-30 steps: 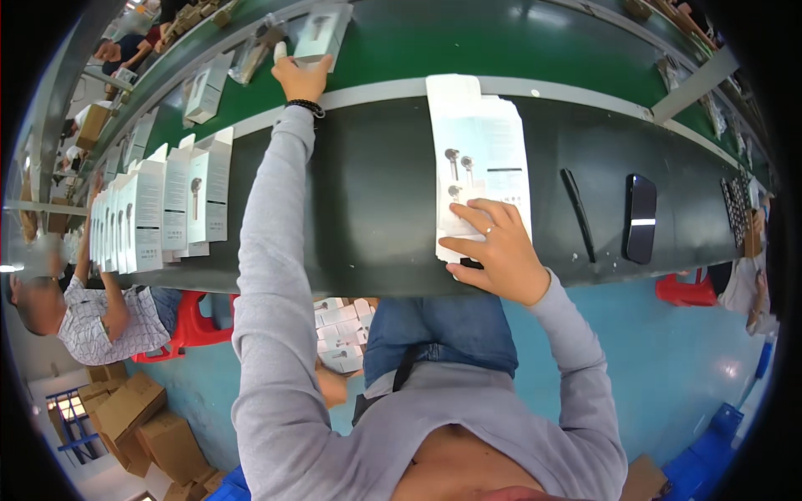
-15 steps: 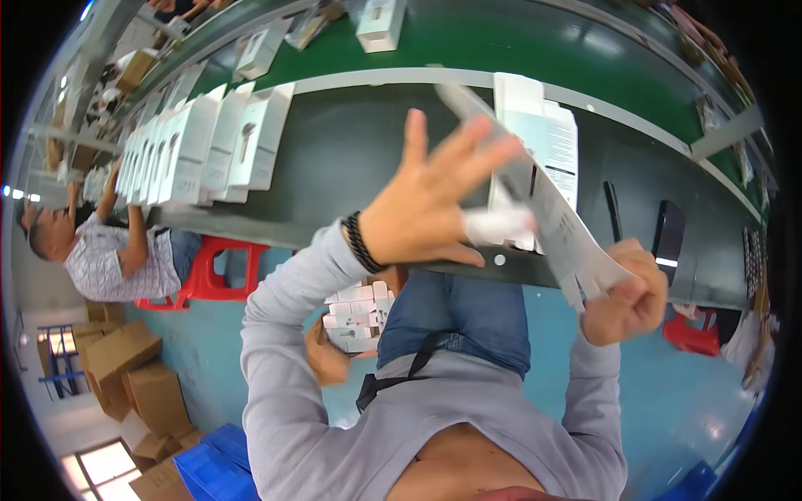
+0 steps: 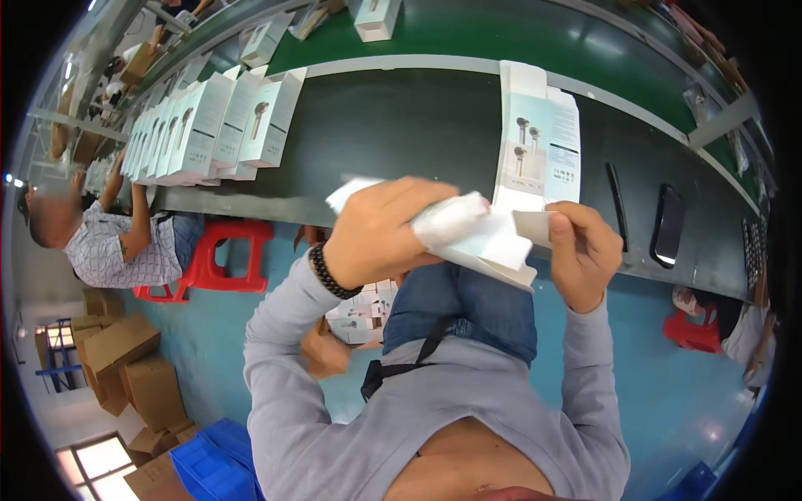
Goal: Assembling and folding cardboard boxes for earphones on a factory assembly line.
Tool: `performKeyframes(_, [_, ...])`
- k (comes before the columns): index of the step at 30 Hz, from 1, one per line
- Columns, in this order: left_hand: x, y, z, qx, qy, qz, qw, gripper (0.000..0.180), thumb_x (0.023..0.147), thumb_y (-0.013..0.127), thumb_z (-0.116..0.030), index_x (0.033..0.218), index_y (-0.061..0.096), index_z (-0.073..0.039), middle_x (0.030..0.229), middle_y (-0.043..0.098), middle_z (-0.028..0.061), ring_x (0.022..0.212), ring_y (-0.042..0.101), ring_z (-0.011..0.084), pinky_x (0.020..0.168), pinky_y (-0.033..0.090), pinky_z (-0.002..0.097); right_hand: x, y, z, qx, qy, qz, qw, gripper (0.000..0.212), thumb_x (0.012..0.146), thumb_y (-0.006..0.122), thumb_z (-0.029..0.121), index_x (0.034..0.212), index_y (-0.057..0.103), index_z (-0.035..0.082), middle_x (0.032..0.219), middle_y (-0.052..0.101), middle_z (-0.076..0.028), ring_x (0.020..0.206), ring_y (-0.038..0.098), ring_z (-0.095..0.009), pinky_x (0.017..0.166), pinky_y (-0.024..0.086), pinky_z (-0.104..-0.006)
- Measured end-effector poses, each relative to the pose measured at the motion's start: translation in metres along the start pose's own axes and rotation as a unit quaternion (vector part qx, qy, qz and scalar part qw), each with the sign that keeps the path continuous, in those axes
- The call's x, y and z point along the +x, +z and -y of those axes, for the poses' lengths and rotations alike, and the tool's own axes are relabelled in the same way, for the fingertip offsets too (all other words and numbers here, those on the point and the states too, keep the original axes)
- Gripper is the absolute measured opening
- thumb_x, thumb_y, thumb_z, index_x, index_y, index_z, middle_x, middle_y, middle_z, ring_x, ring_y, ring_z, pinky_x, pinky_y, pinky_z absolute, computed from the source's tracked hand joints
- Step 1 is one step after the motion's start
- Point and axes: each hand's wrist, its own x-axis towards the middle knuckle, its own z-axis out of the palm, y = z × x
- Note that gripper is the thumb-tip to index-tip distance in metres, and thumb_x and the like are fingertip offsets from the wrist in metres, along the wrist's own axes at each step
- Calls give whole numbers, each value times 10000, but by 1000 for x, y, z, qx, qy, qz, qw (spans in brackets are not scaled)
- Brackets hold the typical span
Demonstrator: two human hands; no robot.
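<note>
Above my lap at the table's near edge, I hold a white folding carton [image 3: 493,249] in both hands. My left hand [image 3: 376,224] is wrapped round its body from above, one finger covered in white wrapping. At the carton's right end, my right hand [image 3: 587,250] pinches a flap between thumb and fingers. Just beyond lie flattened printed cartons [image 3: 526,154], showing pictures of earbuds. My left fingers hide part of the held carton.
Upright boxes [image 3: 266,125] stand in a row on the dark table [image 3: 393,117] at left. A black pen [image 3: 616,204] and a phone [image 3: 668,225] lie at right. Beyond runs a green belt [image 3: 468,33]. A co-worker [image 3: 125,250] sits at far left near a red stool [image 3: 238,267].
My left hand has gone from spread fingers to gripping the carton. The flat, tilted sheet has come lower and nearer, now looking folded into shape. My right hand has moved left.
</note>
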Motion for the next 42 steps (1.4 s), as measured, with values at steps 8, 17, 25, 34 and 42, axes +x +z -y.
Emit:
performKeyframes(8, [-9, 10, -22, 1, -205, -214, 955, 390, 665, 698, 26, 1041, 595, 8, 782, 666, 105, 586, 647, 239, 541, 509, 287, -34, 45, -3, 346, 110, 17, 932, 850, 770, 673, 384, 1341, 173, 1, 1251, 421, -190, 1139, 453, -260, 942, 361, -368])
performKeyframes(17, [-24, 50, -49, -119, -139, -54, 982, 692, 581, 752, -271, 1188, 479, -80, 1356, 358, 201, 1058, 402, 343, 854, 339, 435, -55, 74, -3, 422, 223, -85, 875, 818, 739, 724, 357, 1295, 282, -49, 1222, 452, -120, 1082, 477, -195, 876, 419, -317])
performKeyframes(25, [-21, 48, -35, -114, -56, -93, 988, 848, 687, 676, -513, 1379, 261, -250, 1284, 486, 99, 1290, 210, 427, 978, 117, 623, -56, 63, -13, 413, 172, 44, 893, 999, 648, 800, 323, 1381, 184, 36, 1282, 407, -114, 1167, 417, -205, 957, 348, -337])
performKeyframes(34, [-15, 60, -49, -323, -169, -142, 920, 503, 782, 608, -93, 1241, 427, 10, 1026, 564, 182, 1049, 493, 298, 897, 373, 397, -53, 65, -3, 317, 60, 19, 947, 661, 854, 527, 441, 1286, 327, -18, 1186, 432, -161, 1054, 437, -233, 887, 359, -334])
performKeyframes(42, [-6, 82, -52, -323, -126, -257, 902, 617, 735, 513, 122, 1297, 325, -50, 812, 564, 96, 880, 546, 232, 793, 432, 362, -57, 79, -2, 390, 66, -124, 910, 403, 921, 455, 310, 1152, 403, -16, 1158, 469, -184, 1026, 485, -210, 875, 397, -321])
